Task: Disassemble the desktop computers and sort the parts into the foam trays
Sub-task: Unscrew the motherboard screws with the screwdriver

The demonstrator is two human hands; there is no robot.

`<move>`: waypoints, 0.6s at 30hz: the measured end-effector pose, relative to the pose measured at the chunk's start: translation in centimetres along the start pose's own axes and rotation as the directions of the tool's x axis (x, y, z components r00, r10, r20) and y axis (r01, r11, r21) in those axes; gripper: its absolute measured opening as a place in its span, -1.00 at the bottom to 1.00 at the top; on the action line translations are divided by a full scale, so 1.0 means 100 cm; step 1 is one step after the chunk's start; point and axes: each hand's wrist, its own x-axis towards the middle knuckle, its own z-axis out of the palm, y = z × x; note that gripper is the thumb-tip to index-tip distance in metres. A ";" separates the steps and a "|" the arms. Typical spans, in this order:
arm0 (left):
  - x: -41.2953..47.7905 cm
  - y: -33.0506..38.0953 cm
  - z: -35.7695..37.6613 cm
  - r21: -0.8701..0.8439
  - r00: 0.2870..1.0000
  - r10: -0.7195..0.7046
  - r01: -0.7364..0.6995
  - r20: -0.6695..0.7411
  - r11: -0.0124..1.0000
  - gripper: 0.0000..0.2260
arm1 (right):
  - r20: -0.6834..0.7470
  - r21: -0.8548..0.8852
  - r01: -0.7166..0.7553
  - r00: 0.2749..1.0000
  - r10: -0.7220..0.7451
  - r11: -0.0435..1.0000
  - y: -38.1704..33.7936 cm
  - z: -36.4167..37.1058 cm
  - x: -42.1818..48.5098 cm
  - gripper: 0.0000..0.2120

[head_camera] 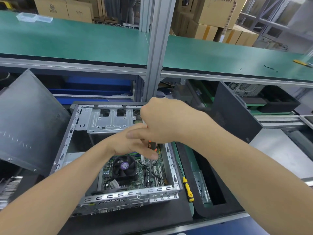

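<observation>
An open desktop case (118,195) lies on its side in front of me, showing a green motherboard (144,173) with a black CPU fan (124,167) and a silver drive cage (110,121). My right hand (162,122) grips the top of an orange-and-black screwdriver (150,145) held upright over the board, its shaft reaching down near the white slots. My left hand (135,143) pinches the screwdriver lower down, fingers around handle and shaft. The tip is hard to make out.
A yellow-and-black screwdriver (188,189) lies on the black foam tray (203,167) right of the case. A metal bracket (201,187) sits in that tray. Removed black side panels lean at left (28,119) and right (235,111). A green shelf (76,41) spans above.
</observation>
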 end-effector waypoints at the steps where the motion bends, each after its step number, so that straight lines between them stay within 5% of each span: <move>1: 0.001 0.001 0.001 0.010 0.999 0.005 -0.005 0.037 1.000 -0.68 | 0.010 0.005 -0.011 1.000 0.011 1.000 -0.002 0.000 0.000 -0.42; 6: 0.002 -0.008 -0.002 -0.033 0.999 -0.033 0.032 -0.042 0.999 -0.39 | 0.134 0.002 0.101 0.986 -0.100 0.995 0.000 -0.002 0.004 -0.76; 8: -0.001 -0.011 -0.003 -0.071 0.998 -0.052 0.049 -0.038 0.996 -0.51 | 0.161 0.028 0.172 0.971 -0.174 0.985 0.004 -0.007 0.002 -0.86; 12: -0.006 -0.011 -0.007 -0.150 0.999 -0.044 0.048 0.030 0.987 -0.71 | 0.183 0.090 0.262 0.944 -0.274 0.961 0.009 -0.014 0.000 -0.89; 18: -0.006 -0.005 -0.008 -0.198 0.990 -0.049 0.075 0.132 0.977 -0.62 | 0.184 0.063 0.241 0.951 -0.249 0.968 0.011 -0.016 -0.003 -0.79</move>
